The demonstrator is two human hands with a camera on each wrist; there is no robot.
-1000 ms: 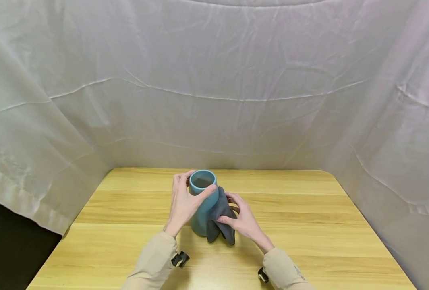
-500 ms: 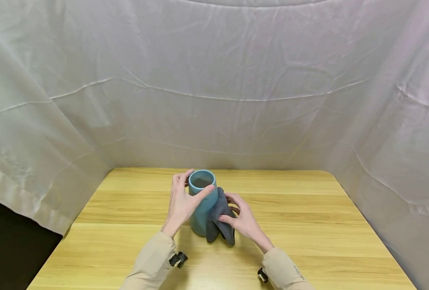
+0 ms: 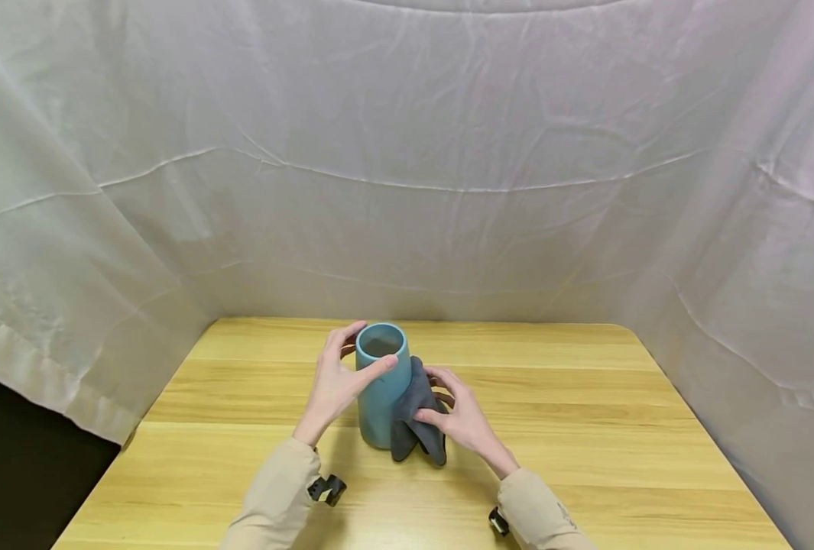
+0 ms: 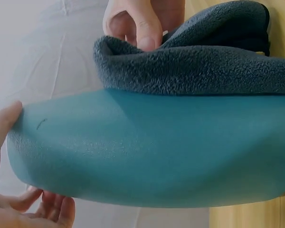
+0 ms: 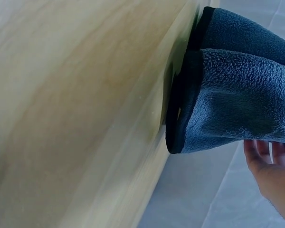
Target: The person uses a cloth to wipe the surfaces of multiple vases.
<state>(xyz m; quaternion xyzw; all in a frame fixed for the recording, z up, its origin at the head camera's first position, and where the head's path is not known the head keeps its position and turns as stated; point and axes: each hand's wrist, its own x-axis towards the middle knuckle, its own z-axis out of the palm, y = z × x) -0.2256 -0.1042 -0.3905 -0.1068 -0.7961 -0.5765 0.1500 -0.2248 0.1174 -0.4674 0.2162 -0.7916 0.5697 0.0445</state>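
A tall blue vase (image 3: pixel 382 397), open at the top, stands upright on the table. My left hand (image 3: pixel 332 386) holds it near the rim, thumb on the near side and fingers round the left. In the left wrist view the thumb and fingertips meet opposite sides of the vase (image 4: pixel 171 147), which bears a small dark mark. A dark grey fluffy cloth (image 3: pixel 416 409) lies folded against the vase's right side. My right hand (image 3: pixel 465 416) pinches this cloth between thumb and fingers. The cloth (image 5: pixel 242 99) hides the vase in the right wrist view.
The wooden table (image 3: pixel 585 428) extends on both sides of the vase. Pale fabric (image 3: pixel 407 229) hangs behind and along the sides. A dark area (image 3: pixel 21 466) shows past the left edge.
My left hand has shifted slightly left and towards me, its thumb drawing back a little from the rim. The vase has edged slightly left. The right hand and cloth stay nearly still.
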